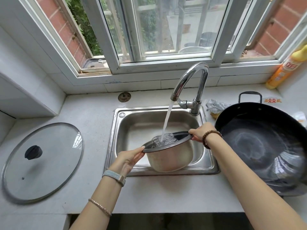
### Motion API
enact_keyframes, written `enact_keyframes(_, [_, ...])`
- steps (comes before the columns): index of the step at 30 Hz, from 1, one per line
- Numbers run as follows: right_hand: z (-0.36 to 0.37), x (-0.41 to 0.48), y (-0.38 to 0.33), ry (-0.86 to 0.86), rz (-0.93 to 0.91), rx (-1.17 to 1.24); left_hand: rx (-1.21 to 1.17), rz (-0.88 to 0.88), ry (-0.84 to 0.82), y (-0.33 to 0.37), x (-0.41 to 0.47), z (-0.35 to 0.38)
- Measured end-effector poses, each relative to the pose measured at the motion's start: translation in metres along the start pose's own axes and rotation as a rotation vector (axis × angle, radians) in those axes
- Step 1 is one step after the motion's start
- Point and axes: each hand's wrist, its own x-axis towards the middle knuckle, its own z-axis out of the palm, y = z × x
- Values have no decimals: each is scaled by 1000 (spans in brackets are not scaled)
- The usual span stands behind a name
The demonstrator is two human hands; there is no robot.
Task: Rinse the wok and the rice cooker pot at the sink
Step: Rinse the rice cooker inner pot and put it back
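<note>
The metal rice cooker pot [169, 156] hangs tilted over the steel sink [126, 123]. My left hand [128, 159] pinches its near-left rim and my right hand [201, 132] grips the far-right rim. Water streams from the chrome faucet [191, 80] into the pot and froths inside. The big black wok [262, 146] sits on the counter to the right of the sink, wet inside, with nothing touching it.
A glass lid [41, 161] with a black knob lies on the counter at left. An orange and yellow bottle [285, 68] leans in the right corner. A scouring cloth [216, 105] lies behind the wok. The window sill runs behind the faucet.
</note>
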Motion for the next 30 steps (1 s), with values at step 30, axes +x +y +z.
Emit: enact_keyframes(30, [17, 14, 11, 136, -353, -70, 37, 131, 75, -1, 19, 8])
